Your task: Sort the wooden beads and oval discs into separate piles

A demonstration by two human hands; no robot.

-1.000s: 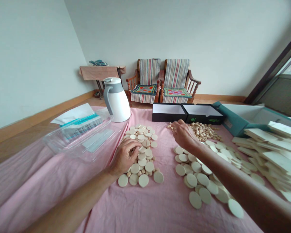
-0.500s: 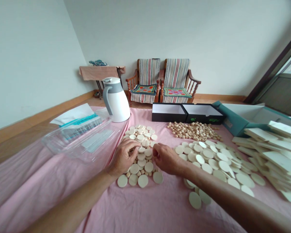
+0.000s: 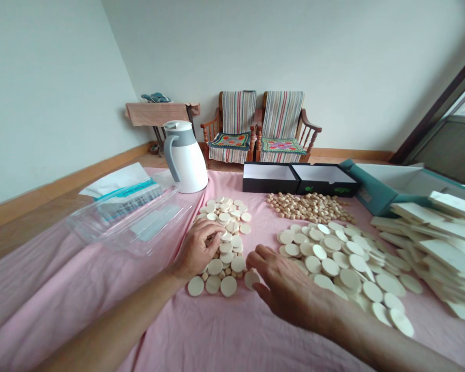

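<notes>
My left hand [image 3: 201, 245] is over the left side of a layered arrangement of round pale wooden discs [image 3: 226, 247] and small wooden balls [image 3: 227, 270]. Its thumb and forefinger come close together by a disc in the middle; what they hold, if anything, is hidden. Lower and to the right, my right hand [image 3: 275, 279] has its thumb and fingers apart, with nothing visible in it. Its fingertips are beside a wooden disc [image 3: 251, 280] at the front right corner of the arrangement. Several discs form the front row on the pink cloth [image 3: 201, 330].
Loose discs [image 3: 349, 248] are heaped at right, with a pile of wooden balls [image 3: 310, 206] behind them. Square wooden boards [image 3: 449, 248] stack at far right beside a teal box [image 3: 383, 191]. Black boxes [image 3: 269, 181], a white jug [image 3: 189, 163] and a clear plastic tray [image 3: 101, 227] stand around.
My right hand has moved down toward the front right disc, and its fingers have opened from a closed shape. The left hand has stayed nearly still.
</notes>
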